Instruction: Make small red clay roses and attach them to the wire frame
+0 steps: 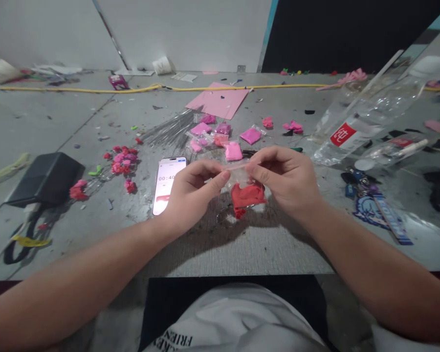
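Note:
Between both hands hangs a small clear plastic bag point(238, 172) with red clay point(248, 194) in its lower part. My left hand point(196, 193) pinches the bag's top edge at its left end. The right end of that edge is pinched between the thumb and forefinger of my right hand point(288, 181). Just behind the bag lie several packets of pink clay point(233, 151). A phone point(165, 183) showing a timer lies beside my left hand, partly covered by it. Small red lumps and a thin ring show below the bag.
Pink and red clay flowers point(122, 161) and a black adapter point(46, 178) lie left. Metal wires point(174, 128) and a pink sheet point(220, 99) are behind. Plastic bottles point(352, 134) and a keychain point(379, 211) lie right; a yellow cord point(278, 87) crosses the back.

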Demonstrator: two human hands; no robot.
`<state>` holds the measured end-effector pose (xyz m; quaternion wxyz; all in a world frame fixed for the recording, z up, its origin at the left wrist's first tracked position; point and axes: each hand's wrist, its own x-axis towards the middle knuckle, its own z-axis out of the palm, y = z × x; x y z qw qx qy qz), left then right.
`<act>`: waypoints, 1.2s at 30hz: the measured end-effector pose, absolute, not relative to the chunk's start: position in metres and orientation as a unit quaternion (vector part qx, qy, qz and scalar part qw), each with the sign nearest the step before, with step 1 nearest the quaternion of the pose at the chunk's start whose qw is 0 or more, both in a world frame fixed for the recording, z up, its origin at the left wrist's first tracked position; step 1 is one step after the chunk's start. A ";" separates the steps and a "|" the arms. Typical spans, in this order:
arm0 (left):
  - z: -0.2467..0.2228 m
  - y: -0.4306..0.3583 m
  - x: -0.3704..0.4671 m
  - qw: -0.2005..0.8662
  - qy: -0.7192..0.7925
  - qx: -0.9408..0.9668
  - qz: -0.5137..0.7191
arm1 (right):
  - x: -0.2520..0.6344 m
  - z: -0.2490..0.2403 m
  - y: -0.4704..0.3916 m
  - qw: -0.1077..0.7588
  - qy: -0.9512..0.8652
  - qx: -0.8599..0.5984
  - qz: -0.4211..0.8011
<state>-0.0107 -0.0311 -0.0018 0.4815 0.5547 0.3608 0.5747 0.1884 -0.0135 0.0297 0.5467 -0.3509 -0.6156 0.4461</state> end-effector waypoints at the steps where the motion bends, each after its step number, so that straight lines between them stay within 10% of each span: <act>1: -0.002 -0.031 -0.011 0.482 0.358 0.553 0.577 | 0.188 0.030 -0.014 0.552 -0.617 -0.346 0.441; 24: 0.007 -0.044 -0.008 0.386 0.327 0.665 0.549 | 0.189 0.024 -0.020 0.492 -0.756 -0.269 0.338; 36: 0.009 -0.034 -0.016 0.172 0.374 0.767 0.492 | 0.194 0.021 -0.008 0.503 -0.756 -0.310 0.283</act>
